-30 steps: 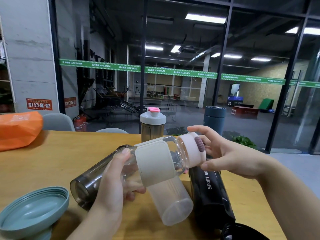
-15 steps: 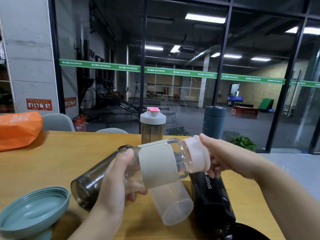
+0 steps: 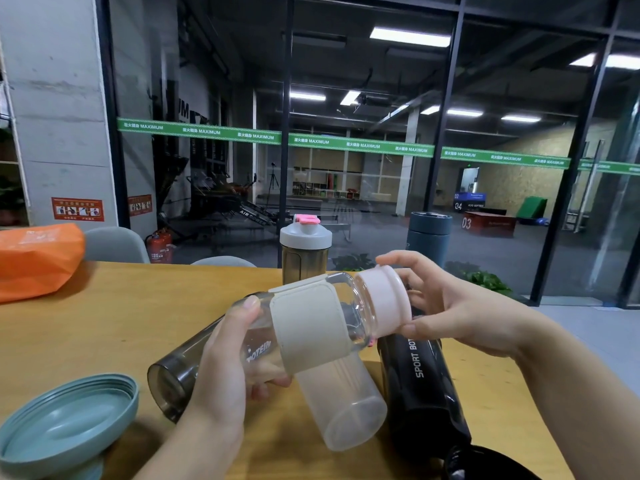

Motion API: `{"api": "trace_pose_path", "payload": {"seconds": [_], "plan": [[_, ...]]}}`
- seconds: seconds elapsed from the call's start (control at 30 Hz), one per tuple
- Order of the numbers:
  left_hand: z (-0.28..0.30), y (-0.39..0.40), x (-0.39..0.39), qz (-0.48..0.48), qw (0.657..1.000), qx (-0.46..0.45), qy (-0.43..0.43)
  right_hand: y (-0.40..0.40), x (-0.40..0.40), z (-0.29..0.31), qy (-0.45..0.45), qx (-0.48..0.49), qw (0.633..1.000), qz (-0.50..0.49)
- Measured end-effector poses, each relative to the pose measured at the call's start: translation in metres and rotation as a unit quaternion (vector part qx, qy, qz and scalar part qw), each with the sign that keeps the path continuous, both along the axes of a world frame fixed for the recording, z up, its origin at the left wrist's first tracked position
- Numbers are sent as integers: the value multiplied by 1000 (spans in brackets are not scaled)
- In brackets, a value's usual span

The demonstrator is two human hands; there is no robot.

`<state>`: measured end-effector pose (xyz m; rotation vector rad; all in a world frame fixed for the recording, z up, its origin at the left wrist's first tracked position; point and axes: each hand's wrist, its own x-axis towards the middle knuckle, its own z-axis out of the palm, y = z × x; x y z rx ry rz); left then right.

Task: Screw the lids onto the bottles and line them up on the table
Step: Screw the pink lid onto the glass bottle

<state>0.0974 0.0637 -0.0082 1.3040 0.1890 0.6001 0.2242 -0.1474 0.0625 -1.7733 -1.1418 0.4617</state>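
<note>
Clear plastic bottle [image 3: 346, 306] held tilted in left grip [image 3: 221, 368], pale pink lid [image 3: 382, 299] at two o'clock pinched by right grip [image 3: 450, 306] for twisting.

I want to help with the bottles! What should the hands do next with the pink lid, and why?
Probably give the pink lid another twist. The right hand pinches it on the clear bottle, which the left hand holds tilted above the table.
</note>
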Motion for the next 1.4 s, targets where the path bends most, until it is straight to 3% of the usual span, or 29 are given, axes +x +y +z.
{"api": "trace_pose_path", "payload": {"seconds": [0.57, 0.7, 0.87, 0.97, 1.23, 1.4], "plan": [[-3, 1, 0, 5, 1000, 13, 10, 16, -7, -4, 20, -127, 979, -159], [-3, 1, 1, 5, 1000, 11, 10, 13, -2, -8, 42, -85, 986, -136], [-3, 1, 2, 2, 1000, 1, 11, 4, -1, -4, 40, -2, 999, -14], [-4, 2, 1, 3, 1000, 1, 8, 3, -2, -2, 48, 13, 999, 2], [-3, 2, 1, -6, 1000, 2, 8, 9, -6, -3, 43, -29, 993, -109], [-2, 1, 0, -5, 1000, 9, 11, 15, -9, -2, 23, -103, 983, -149]]}}
